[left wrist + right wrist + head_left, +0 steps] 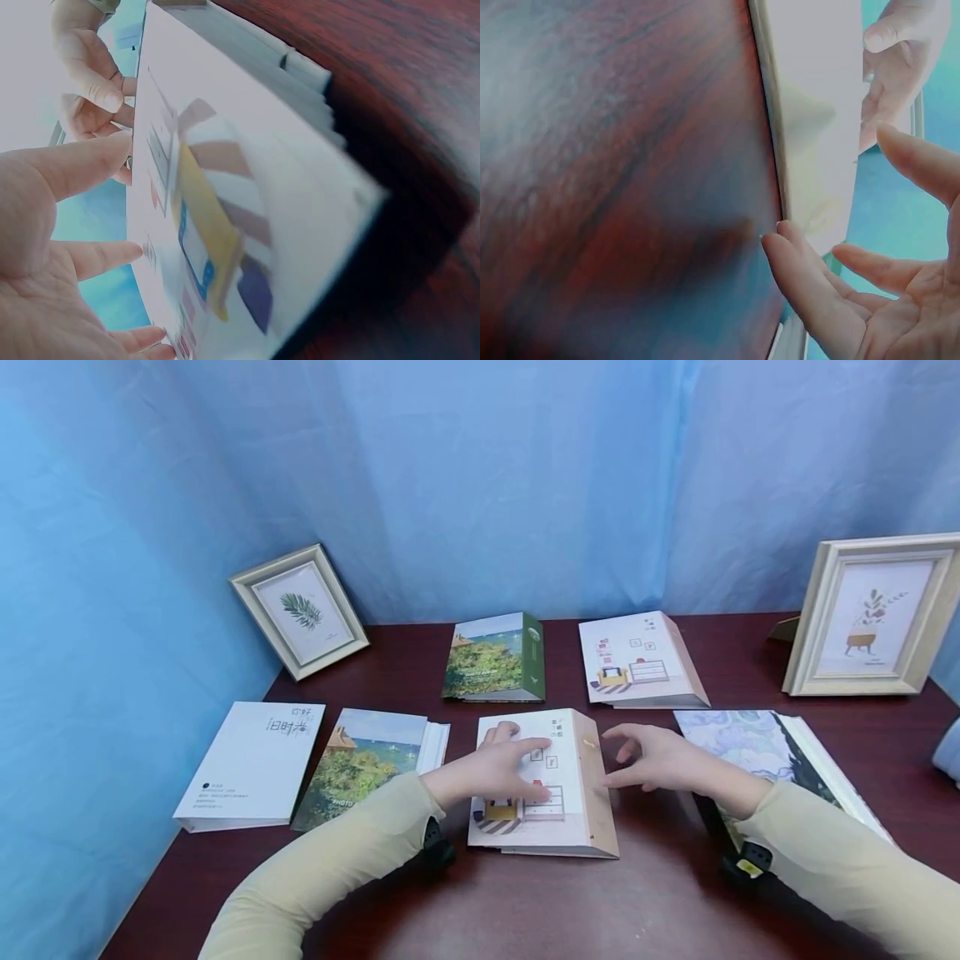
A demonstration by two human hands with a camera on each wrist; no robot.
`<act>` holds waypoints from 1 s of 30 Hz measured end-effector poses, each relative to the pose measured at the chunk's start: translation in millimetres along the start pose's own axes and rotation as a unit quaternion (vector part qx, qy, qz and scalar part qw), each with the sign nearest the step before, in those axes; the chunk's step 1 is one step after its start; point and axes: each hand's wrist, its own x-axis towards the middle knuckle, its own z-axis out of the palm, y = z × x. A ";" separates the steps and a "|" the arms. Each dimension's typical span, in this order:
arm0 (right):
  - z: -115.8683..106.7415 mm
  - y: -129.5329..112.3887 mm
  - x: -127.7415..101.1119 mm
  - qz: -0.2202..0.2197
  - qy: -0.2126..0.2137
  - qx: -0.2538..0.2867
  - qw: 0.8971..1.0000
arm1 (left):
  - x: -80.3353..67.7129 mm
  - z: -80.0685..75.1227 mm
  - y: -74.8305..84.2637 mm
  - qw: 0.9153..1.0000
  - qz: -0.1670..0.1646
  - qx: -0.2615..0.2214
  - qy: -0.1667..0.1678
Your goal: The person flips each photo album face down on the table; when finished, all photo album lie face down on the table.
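A white photo album (564, 814) with a drawn armchair and dresser on its cover lies at the middle of the table, its beige spine to the right. Spread over that cover, my left hand (504, 768) touches it with its fingertips; the left wrist view shows the fingers fairly straight. At the spine side is my right hand (651, 758), thumb and fingers apart and slightly bent. In the right wrist view its fingertips (778, 244) are at the album's edge; whether they press on it I cannot tell. Nothing is gripped by either hand.
To the left lie a landscape album (367, 760) and a white album (255, 760). A painted-cover album (738, 739) lies under the right forearm. Farther back are a green-spined album (487, 652) and another armchair album (630, 647). Picture frames stand at left (275, 653) and right (813, 618).
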 end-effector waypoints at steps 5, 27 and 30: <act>-13.8 -4.2 -8.4 -0.012 0.005 -0.003 1.000 | 4.3 -0.6 7.0 1.000 0.008 -0.012 -0.003; -56.0 50.2 -51.9 0.015 0.078 -0.135 0.988 | 24.6 1.1 47.3 0.987 0.094 -0.127 0.006; -59.5 63.6 -58.4 0.024 0.078 -0.155 0.984 | 28.5 3.0 50.0 0.980 0.087 -0.178 0.003</act>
